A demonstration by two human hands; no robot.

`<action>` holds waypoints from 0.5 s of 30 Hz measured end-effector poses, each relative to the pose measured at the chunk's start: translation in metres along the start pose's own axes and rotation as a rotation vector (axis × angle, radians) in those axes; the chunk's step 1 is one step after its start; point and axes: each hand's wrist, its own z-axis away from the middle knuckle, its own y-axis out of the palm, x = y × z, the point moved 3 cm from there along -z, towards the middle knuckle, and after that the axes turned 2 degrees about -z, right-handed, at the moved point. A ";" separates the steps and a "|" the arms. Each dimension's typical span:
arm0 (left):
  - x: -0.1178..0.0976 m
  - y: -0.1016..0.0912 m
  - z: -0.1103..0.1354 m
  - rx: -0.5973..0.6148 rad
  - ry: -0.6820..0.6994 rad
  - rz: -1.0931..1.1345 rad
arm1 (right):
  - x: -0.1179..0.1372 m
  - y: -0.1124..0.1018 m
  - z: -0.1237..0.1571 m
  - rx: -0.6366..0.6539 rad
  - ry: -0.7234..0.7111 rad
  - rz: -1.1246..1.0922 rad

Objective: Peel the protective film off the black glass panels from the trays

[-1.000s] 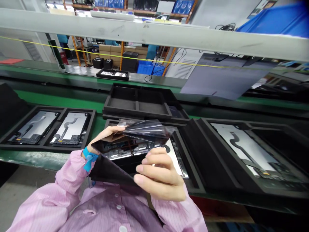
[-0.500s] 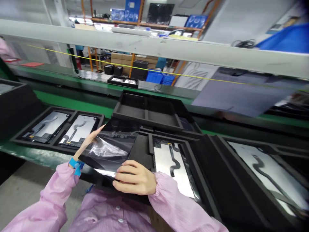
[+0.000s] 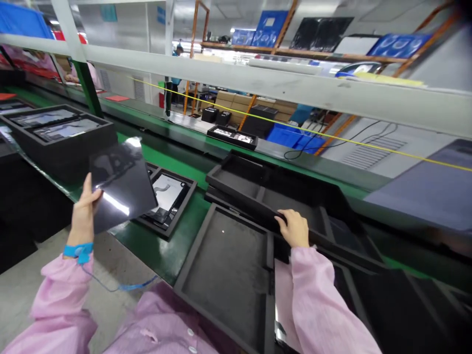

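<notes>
Since the earlier frame, dark panel (image 3: 123, 184) has swung from in front of the body out to far L, now in one hand only; R hand (image 3: 294, 228) has left it and gone to a stacked tray (image 3: 239, 194). View has turned L too.

Panel: thin, glossy, approx. rectangular, up in the air & tilted, w/ white glare streak low on its face and bright glint at top corner. L hand (image 3: 84, 211) holds it by its L edge: fingers (image 3: 97, 194) close together w/ edge btwn them, one tip over near face, another up along the edge; most of panel sticks out to R of them. Anything behind it is hidden.

R hand: well apart from panel, back of hand up, thumb & forefinger bent and narrow at near rim of stacked tray; can't tell if rim is pinched.

L wrist: blue wristband (image 3: 78, 251) w/ blue cord (image 3: 138, 285). Both arms: pink sleeves (image 3: 320, 290).

Beside panel, partly covered by it: side tray (image 3: 185, 207) w/ silver-backed unit (image 3: 167, 192), on green bench (image 3: 158, 255). Beyond panel, L: tray stack (image 3: 79, 150), 2 units on top. Nearest body: front tray (image 3: 228, 265), dark floor w/ tiny white speck (image 3: 223, 231); pale unit (image 3: 283, 285) partly under R sleeve.

Bkgd: white beam (image 3: 254, 80), orange shelving (image 3: 228, 46) w/ blue packs (image 3: 271, 27), blue bins (image 3: 289, 135).
</notes>
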 end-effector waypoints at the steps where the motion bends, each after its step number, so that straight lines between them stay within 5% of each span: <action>1: -0.010 -0.008 -0.003 -0.059 0.056 -0.005 | 0.010 0.003 -0.004 0.019 0.007 -0.007; 5: -0.038 -0.023 -0.013 -0.201 0.146 0.084 | 0.079 0.022 -0.028 0.081 -0.033 -0.069; 11: -0.058 -0.034 -0.011 -0.270 0.221 0.090 | 0.251 0.060 -0.047 0.268 -0.326 -0.237; 15: -0.068 -0.054 -0.005 -0.308 0.258 0.054 | 0.322 0.070 -0.044 0.320 -0.445 -0.317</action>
